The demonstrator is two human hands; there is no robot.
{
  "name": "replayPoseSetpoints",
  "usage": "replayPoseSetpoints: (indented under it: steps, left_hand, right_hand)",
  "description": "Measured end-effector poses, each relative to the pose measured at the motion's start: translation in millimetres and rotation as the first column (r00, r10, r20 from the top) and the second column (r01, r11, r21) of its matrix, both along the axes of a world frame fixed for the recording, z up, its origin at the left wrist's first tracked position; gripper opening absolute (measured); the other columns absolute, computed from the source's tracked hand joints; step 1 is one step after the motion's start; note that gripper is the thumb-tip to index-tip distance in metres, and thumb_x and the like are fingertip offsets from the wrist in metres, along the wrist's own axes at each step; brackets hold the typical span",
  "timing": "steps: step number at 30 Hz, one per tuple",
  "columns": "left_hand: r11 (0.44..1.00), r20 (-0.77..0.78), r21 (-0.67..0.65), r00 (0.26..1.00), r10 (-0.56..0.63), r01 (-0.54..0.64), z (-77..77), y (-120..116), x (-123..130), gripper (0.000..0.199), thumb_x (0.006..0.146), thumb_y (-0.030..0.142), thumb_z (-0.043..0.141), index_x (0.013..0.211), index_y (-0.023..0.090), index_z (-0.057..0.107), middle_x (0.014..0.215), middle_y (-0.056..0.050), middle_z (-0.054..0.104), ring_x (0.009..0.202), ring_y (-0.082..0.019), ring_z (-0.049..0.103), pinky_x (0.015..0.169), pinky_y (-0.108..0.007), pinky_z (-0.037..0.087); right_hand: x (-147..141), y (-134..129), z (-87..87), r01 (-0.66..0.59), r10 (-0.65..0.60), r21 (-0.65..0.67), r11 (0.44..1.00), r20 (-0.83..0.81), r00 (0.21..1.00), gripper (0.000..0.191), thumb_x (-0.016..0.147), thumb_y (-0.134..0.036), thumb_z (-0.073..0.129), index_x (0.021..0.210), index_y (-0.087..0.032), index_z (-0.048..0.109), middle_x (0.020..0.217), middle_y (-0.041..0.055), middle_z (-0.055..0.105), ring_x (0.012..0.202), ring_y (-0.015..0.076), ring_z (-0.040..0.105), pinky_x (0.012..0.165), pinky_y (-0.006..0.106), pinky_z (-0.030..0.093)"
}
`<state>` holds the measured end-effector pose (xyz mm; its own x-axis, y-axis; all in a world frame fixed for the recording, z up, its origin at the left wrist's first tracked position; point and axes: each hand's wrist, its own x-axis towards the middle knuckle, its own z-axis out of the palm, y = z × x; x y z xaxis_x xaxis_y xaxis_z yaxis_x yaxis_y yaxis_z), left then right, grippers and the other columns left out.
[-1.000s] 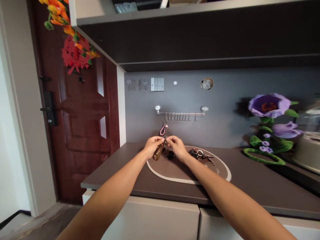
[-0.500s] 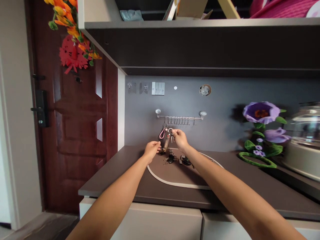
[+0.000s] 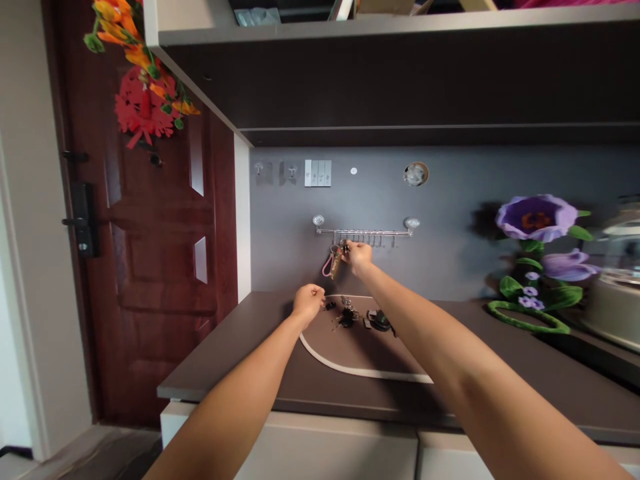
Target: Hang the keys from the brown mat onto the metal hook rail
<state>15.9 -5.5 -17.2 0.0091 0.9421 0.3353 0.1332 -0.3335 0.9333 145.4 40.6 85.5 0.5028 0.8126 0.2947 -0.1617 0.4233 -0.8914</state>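
Note:
A metal hook rail (image 3: pixel 365 233) is fixed to the grey wall by two round suction cups. My right hand (image 3: pixel 359 256) is at the rail's left part, its fingers pinched on a ring of keys (image 3: pixel 345 249). Just left of that hand hangs a pink strap (image 3: pixel 327 265), beside a brown tag with lettering (image 3: pixel 337 264). My left hand (image 3: pixel 309 301) is lower, over the counter, fingers closed; whatever they hold is too small to name. Near its fingertips is a small black item (image 3: pixel 330 305). Black key bunches (image 3: pixel 347 316) lie on the brown mat (image 3: pixel 345 353).
A dark shelf (image 3: pixel 380 80) overhangs the counter (image 3: pixel 225 353). Purple artificial flowers (image 3: pixel 537 220) and a glass-topped appliance (image 3: pixel 615 293) stand at the right. Orange flowers (image 3: pixel 120 30) hang by the red-brown door (image 3: pixel 150 287). A black pouch-like item (image 3: pixel 379 320) lies on the mat.
My right hand has risen with the keys to the rail. The lettered tag hangs higher, away from my left hand, which stays low over the counter. The view has shifted slightly.

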Motion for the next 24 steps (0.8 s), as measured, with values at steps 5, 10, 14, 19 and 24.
replayPoseSetpoints:
  steps: [5,10,14,19,24]
  left_hand:
    - [1.000,-0.030,0.030,1.000,0.004,-0.003,-2.5,2,0,0.009,0.071,0.014,0.051,0.068,0.013,0.059,0.062,-0.002,0.060,0.046,-0.006,0.050,0.046,-0.017,0.037]
    - [0.999,-0.061,0.039,0.998,0.030,-0.028,-4.8,7,-2,0.010,0.071,0.016,0.050,0.069,0.014,0.060,0.062,-0.002,0.060,0.047,-0.007,0.051,0.047,-0.018,0.037]
    - [0.995,-0.111,0.063,0.990,0.086,-0.079,-7.7,11,-4,0.014,0.075,0.019,0.048,0.069,0.014,0.059,0.058,-0.001,0.059,0.045,-0.007,0.049,0.047,-0.019,0.035]
    - [0.994,-0.103,0.062,0.990,0.093,-0.087,-8.0,11,-6,0.014,0.076,0.019,0.048,0.069,0.014,0.058,0.056,0.000,0.057,0.045,-0.007,0.048,0.048,-0.019,0.035]
    - [0.994,-0.103,0.066,0.990,0.091,-0.085,-7.7,10,-6,0.012,0.075,0.016,0.048,0.069,0.014,0.058,0.057,0.000,0.057,0.046,-0.007,0.047,0.050,-0.019,0.036]
  right_hand:
    - [-2,8,-1.4,0.057,-0.056,-0.044,0.997,0.002,0.998,0.016,0.071,-0.021,0.058,0.060,-0.015,0.049,0.051,-0.0029,0.050,0.045,0.0065,0.050,0.041,0.019,0.049]
    - [-1,7,-8.6,0.003,-0.003,-0.035,0.999,0.001,1.000,0.015,0.072,-0.023,0.058,0.063,-0.015,0.050,0.052,-0.0026,0.051,0.047,0.0066,0.052,0.042,0.018,0.050]
    - [0,3,-15.7,-0.045,0.046,-0.031,0.998,0.010,0.999,0.013,0.075,-0.023,0.054,0.066,-0.015,0.050,0.052,-0.0031,0.052,0.047,0.0060,0.053,0.044,0.018,0.049]
    - [-1,0,-19.4,-0.090,0.090,-0.014,0.996,0.003,0.996,0.015,0.080,-0.019,0.046,0.067,-0.015,0.049,0.051,-0.0037,0.052,0.044,0.0056,0.052,0.042,0.017,0.046]
    - [0,-1,-21.6,-0.124,0.124,-0.014,0.992,0.035,0.992,0.017,0.081,-0.018,0.044,0.064,-0.015,0.047,0.049,-0.0043,0.050,0.043,0.0050,0.051,0.044,0.017,0.045]
